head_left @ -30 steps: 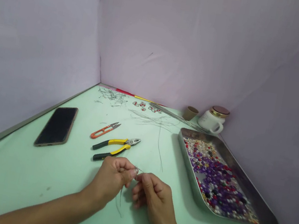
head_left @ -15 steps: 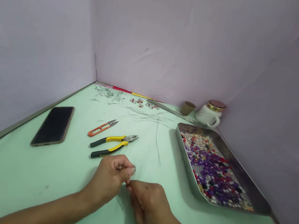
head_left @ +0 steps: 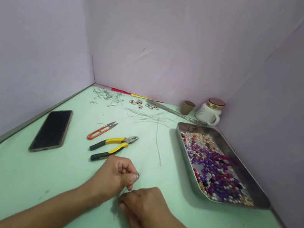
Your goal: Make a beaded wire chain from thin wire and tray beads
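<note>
Near the desk (head_left: 26,186) front, below the pliers (head_left: 111,147), pinches wire (head_left: 138,174) in clenched left hand (head_left: 113,179), right hand (head_left: 143,210) curled alongside, grip hidden; seemingly mid-bend, next needing firm, steady twisting.

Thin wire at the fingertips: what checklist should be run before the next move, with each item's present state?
1. The left hand pinches the thin grey wire: ok.
2. The right hand grips the wire: cannot tell, its fingers are hidden.
3. The yellow-and-black pliers lie free beyond the left hand: ok.
4. The orange thread snips lie free: ok.
5. The mixed beads sit inside the steel tray: ok.
</note>
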`<state>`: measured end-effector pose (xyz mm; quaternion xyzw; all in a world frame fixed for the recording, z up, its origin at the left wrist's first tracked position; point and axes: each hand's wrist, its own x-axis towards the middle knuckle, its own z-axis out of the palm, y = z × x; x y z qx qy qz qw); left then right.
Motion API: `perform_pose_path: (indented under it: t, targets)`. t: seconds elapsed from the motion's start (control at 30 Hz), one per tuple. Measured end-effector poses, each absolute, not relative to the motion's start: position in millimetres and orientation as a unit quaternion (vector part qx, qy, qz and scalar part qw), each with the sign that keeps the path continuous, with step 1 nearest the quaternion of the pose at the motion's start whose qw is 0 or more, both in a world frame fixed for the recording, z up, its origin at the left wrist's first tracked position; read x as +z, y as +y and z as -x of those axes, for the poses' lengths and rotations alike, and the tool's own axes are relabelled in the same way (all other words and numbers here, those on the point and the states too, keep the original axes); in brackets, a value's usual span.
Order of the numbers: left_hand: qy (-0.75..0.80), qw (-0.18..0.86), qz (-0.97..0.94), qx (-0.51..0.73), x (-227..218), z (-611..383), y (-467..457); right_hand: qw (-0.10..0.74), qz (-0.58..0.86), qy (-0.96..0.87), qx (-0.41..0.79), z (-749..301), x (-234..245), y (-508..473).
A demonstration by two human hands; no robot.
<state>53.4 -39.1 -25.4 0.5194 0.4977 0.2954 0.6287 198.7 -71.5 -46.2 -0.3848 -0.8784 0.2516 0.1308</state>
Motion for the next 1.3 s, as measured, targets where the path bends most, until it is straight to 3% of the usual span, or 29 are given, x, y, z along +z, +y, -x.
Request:
perform_pose_path:
  t: [0.17,0.33,0.6,0.8,0.93,1.0,1.1,1.17,1.3]
  targets:
    - [0.424,0.651,-0.608,0.161,-6,-36,-35,0.191,0.420,-0.608,0.646,-219,-32,-52]
    - [0.367,0.671,-0.639,0.087,-8,-35,-42,0.156,0.368,-0.459,0.793,-216,-45,-52]
    - [0.372,0.608,-0.701,0.011,-23,-36,-43,0.090,0.388,-0.462,0.792,-201,-48,-65]
    - [0.329,0.653,-0.682,-0.022,-14,-33,-40,0.106,0.381,-0.481,0.782,-198,-52,-71]
    - [0.313,0.673,-0.669,0.039,-12,-24,-28,0.180,0.424,-0.484,0.744,-195,-54,-69]
    - [0.382,0.656,-0.640,0.121,-13,-19,-20,0.235,0.459,-0.467,0.718,-194,-54,-66]
    - [0.542,0.540,-0.558,0.322,-13,-14,-8,0.338,0.496,-0.402,0.691,-194,-55,-60]
    - [0.582,0.470,-0.537,0.391,-11,-12,-5,0.401,0.503,-0.352,0.680,-195,-56,-57]
    - [0.542,0.521,-0.599,0.275,-9,-19,-14,0.459,0.508,-0.312,0.658,-195,-57,-55]
